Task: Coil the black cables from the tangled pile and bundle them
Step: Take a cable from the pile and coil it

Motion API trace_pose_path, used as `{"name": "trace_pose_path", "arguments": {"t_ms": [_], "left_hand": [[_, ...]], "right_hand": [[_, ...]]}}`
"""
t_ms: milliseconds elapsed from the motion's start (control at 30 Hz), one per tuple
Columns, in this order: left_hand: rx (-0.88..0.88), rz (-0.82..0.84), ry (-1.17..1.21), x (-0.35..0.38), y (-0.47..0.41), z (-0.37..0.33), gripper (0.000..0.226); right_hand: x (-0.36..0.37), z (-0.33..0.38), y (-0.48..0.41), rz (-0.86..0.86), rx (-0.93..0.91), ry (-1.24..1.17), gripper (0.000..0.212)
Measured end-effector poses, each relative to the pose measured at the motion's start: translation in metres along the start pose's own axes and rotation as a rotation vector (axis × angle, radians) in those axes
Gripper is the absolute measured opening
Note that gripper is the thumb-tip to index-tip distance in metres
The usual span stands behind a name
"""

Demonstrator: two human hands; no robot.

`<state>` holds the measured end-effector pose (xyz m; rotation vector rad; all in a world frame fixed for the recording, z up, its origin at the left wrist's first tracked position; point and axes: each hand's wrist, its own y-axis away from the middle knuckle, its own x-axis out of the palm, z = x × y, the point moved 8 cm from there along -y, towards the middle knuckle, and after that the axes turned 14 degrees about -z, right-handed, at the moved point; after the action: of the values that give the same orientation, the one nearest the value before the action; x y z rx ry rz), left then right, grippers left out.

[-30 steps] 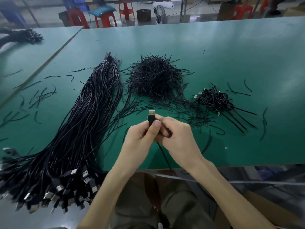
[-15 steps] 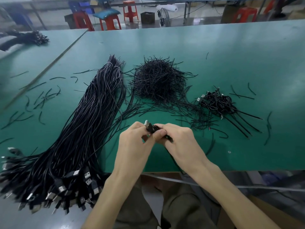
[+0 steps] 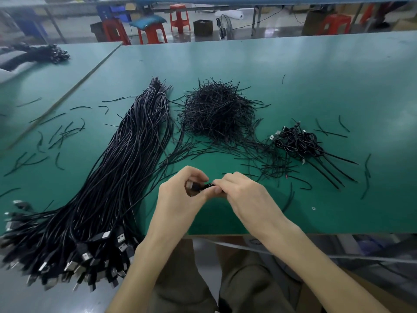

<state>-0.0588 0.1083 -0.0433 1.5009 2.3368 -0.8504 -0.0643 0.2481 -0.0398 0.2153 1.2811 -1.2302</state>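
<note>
Long black USB cables [image 3: 126, 177] lie in a sheaf on the counter [image 3: 293, 75], plugs nearest. Coiled bundles [image 3: 297, 141] lie to the right. A single cable [image 3: 200, 187] is pinched between the left hand [image 3: 180, 199] and the right hand [image 3: 246, 199].

Green counter [image 3: 316, 82], black cables [image 3: 126, 168] with silver plugs, black wire ties [image 3: 218, 111], orange-red stools [image 3: 153, 32], olive trousers [image 3: 180, 279]

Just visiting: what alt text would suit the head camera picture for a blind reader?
A person's left hand and right hand pinch a black USB cable above a green table. A long sheaf of USB cables lies to the left, a pile of short black ties behind, and a few coiled cables to the right.
</note>
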Motion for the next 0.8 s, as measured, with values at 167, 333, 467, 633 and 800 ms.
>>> {"name": "trace_pose_path", "arguments": {"t_ms": [167, 333, 467, 633, 800], "left_hand": [[0.015, 0.186, 0.011, 0.011, -0.002, 0.003, 0.018], [0.074, 0.192, 0.008, 0.020, -0.005, 0.004, 0.019], [0.008, 0.152, 0.117, 0.021, -0.008, 0.009, 0.020], [-0.050, 0.097, 0.192, 0.019, -0.012, 0.015, 0.020], [-0.095, 0.283, 0.183, 0.027, -0.011, 0.022, 0.016]], "right_hand": [[0.007, 0.001, 0.000, 0.034, -0.076, 0.118, 0.025], [0.005, 0.001, 0.001, -0.044, -0.097, 0.179, 0.024], [0.005, -0.002, 0.002, -0.103, -0.100, 0.277, 0.026], [0.004, -0.008, 0.002, -0.136, -0.075, 0.323, 0.028], [0.008, -0.007, 0.001, -0.069, -0.140, 0.242, 0.023]]}}
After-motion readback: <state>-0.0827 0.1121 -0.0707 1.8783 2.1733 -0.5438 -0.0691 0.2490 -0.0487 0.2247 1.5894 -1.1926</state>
